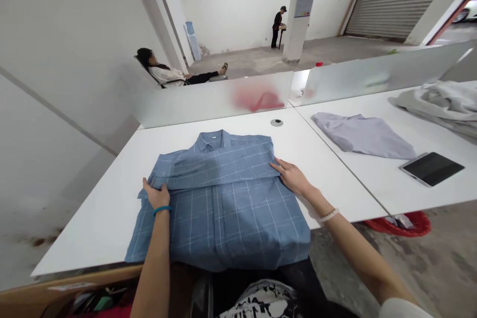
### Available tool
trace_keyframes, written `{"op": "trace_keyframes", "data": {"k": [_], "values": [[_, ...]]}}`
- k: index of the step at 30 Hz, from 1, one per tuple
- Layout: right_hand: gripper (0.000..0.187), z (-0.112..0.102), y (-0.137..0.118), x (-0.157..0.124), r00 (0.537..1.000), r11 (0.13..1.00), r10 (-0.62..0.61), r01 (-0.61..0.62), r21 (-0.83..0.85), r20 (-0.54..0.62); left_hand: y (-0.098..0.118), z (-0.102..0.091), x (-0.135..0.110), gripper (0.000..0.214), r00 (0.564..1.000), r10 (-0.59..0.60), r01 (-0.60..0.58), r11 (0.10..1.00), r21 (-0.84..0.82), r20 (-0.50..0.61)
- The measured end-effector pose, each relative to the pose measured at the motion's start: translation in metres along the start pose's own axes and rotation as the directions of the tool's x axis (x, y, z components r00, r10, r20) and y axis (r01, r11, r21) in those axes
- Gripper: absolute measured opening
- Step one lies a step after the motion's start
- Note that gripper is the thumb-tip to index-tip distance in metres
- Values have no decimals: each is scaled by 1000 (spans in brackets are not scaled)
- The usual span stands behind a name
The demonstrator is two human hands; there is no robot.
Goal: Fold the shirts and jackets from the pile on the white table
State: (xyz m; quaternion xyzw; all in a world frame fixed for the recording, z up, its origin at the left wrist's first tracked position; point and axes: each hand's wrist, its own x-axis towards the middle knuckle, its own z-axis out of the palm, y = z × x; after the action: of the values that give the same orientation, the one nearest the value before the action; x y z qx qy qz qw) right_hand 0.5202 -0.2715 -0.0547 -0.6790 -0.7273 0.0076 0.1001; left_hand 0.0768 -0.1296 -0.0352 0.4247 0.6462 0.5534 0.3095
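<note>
A blue checked button-up shirt (219, 208) lies folded on the white table (89, 238), collar at the far side and a folded band across its middle. My left hand (156, 195) is at the shirt's left side, fingers curled over the edge of the fold. My right hand (292, 177) rests palm down at the right end of that fold, its fingers spread on the cloth. The part of the shirt under each hand is hidden.
To the right, a lilac-grey garment (363, 135), a dark tablet (432, 169) and a crumpled grey garment (436, 107) lie on an adjoining white table. A frosted partition (212, 99) stands beyond. Farther off, a seated person (167, 69) and a standing person (278, 27) are visible.
</note>
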Motion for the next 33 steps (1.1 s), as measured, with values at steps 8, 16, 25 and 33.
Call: {"op": "trace_keyframes", "data": {"k": [8, 16, 25, 33], "values": [[47, -23, -53, 18, 970, 963, -241, 245, 111, -43, -14, 10, -43, 51, 867, 276, -495, 387, 778, 415], [47, -14, -88, 184, 991, 967, -132, 134, 216, -25, -20, 24, -55, 63, 821, 199, -570, 275, 774, 535], [20, -7, -96, 277, 804, 829, -553, 557, 52, 220, -20, 20, -58, 58, 650, 432, -754, 257, 605, 626], [24, 7, -119, 303, 868, 887, -459, 458, 49, 189, -17, 19, -60, 55, 511, 460, -857, 204, 473, 726]]}}
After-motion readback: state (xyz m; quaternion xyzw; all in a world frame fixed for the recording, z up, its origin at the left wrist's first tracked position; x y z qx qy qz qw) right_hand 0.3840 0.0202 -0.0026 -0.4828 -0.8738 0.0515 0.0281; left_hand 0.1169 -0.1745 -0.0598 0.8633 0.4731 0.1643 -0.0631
